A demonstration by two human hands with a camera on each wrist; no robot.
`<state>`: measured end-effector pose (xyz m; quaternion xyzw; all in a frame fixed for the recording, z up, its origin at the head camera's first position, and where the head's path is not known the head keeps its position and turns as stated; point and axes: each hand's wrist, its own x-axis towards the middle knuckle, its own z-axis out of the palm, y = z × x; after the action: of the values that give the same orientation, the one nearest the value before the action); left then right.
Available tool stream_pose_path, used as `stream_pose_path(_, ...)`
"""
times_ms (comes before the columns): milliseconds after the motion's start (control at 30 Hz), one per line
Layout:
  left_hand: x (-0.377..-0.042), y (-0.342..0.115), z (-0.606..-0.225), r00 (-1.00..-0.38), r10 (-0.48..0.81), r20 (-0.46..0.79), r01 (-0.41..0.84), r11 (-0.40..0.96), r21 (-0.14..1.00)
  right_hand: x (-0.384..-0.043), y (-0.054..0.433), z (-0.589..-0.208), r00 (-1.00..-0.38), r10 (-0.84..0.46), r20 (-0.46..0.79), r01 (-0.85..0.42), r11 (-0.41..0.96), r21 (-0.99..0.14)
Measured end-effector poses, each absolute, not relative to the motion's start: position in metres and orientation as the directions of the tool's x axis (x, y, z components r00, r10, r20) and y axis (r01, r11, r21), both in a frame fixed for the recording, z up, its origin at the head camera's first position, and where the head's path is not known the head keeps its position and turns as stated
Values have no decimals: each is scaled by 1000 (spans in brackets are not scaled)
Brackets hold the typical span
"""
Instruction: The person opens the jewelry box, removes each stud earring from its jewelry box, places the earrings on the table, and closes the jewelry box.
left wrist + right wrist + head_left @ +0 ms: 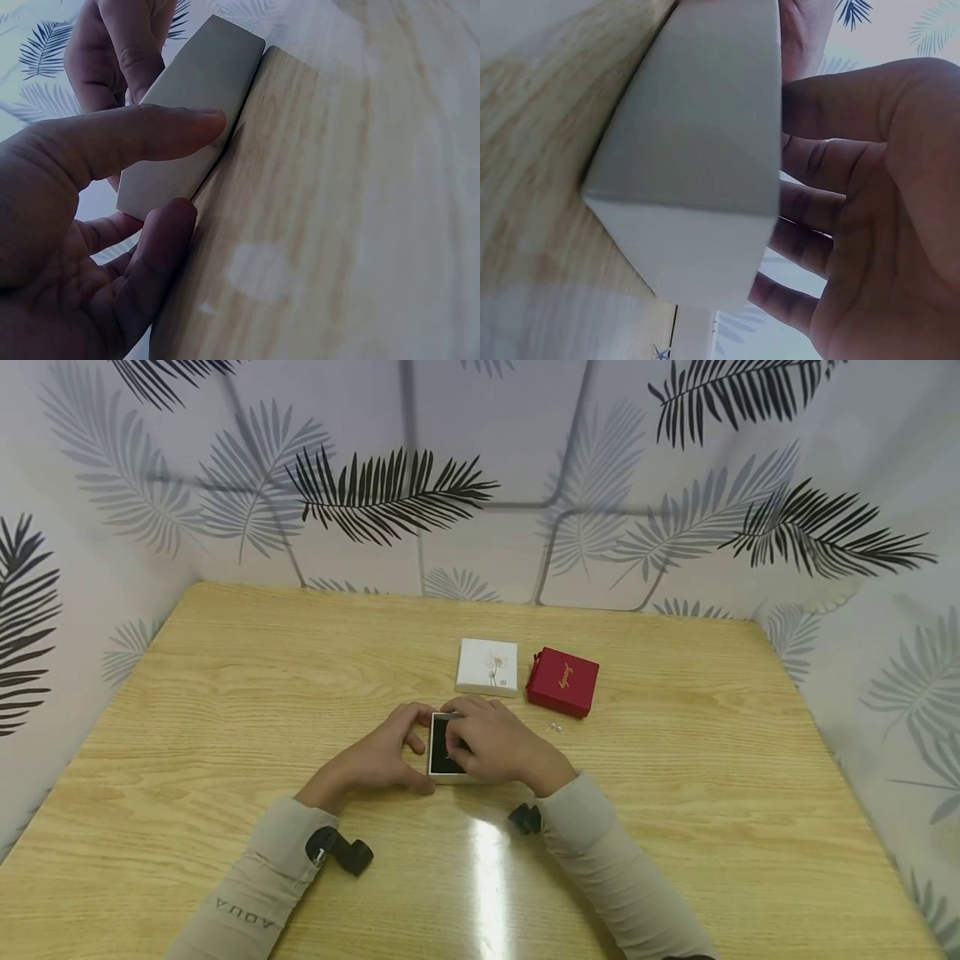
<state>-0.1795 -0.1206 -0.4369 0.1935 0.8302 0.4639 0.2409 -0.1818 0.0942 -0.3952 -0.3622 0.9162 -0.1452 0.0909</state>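
A small open white box (467,779) with a black lining (441,746) sits on the table between the two hands. My left hand (380,756) holds it at the left, thumb along its near side, as the left wrist view shows on the pale wall (202,82). My right hand (491,742) reaches over the box with its fingers bent down inside. A tiny shiny bit shows by those fingertips; whether they pinch it is hidden. In the right wrist view, the box wall (697,105) covers the fingertips of my right hand (877,195).
Behind the box lies a white lid (480,667) with a flower print. Right of it is a red box (564,682) with gold lettering and a ribbon. Small earrings (555,727) lie in front of the red box. A leaf-patterned curtain (480,552) hangs behind the wooden table (262,652).
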Motion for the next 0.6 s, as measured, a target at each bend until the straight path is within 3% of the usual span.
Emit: stream_pose_path(600,-180,-120,-436,-810,544,-217,95,488,868,-185,106,-385,-721,-692,10,-659,682,-316)
